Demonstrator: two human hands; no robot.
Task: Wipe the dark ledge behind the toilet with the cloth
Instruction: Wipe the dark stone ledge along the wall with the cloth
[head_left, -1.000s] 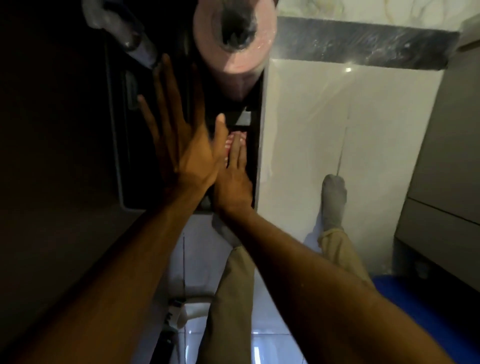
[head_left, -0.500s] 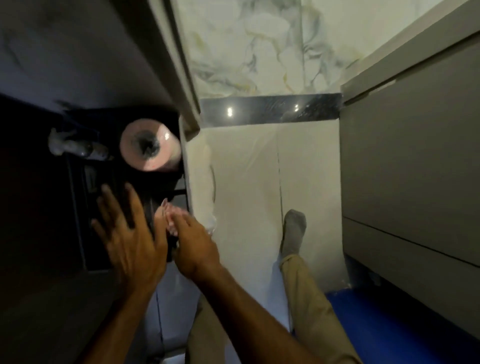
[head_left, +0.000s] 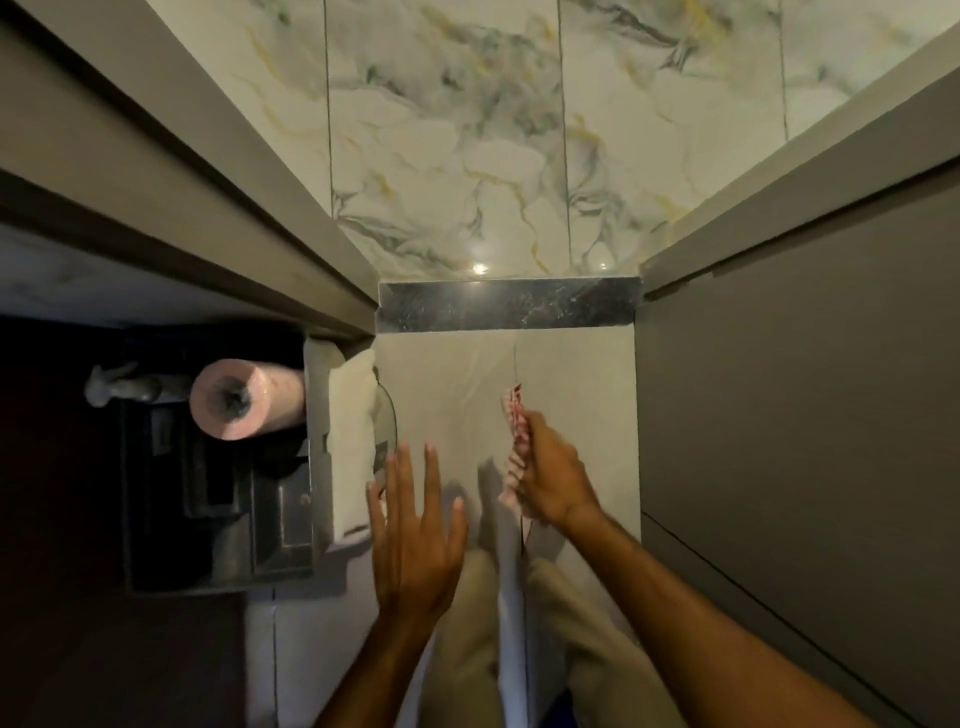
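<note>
My right hand (head_left: 551, 475) is closed on a pink and white patterned cloth (head_left: 516, 415), which hangs from it in the air over the pale floor. My left hand (head_left: 413, 530) is beside it to the left, empty, fingers spread and pointing away from me. A dark glossy marble strip (head_left: 506, 310) runs across the base of the veined marble wall ahead, well beyond both hands. No toilet is in sight.
A dark recessed niche (head_left: 218, 499) on the left holds a pink toilet paper roll (head_left: 244, 400) and a pale spray handle (head_left: 111, 389). A grey cabinet (head_left: 810, 426) fills the right side. My legs in beige trousers (head_left: 566, 634) stand below.
Both hands have come out of the dark niche to the right, over the pale floor. The cloth came with the right hand. The view has swung towards the marble wall.
</note>
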